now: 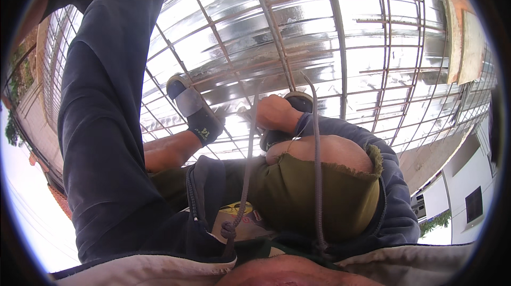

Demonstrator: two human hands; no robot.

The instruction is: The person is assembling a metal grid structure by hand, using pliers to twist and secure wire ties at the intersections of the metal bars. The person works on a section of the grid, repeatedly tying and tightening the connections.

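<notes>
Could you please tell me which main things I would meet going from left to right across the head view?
Dark left sleeve, left shoe, right hand, right-hand drawstring, dark window.

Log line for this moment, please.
left hand: out of view | right hand: curled by right shoe, grip unclear | below: rebar mesh over shiny surface

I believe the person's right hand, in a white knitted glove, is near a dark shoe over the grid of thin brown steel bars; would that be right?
Not quite: the head view shows the right hand bare, not gloved. It is indeed near a dark shoe over the grid of thin brown steel bars.
</notes>
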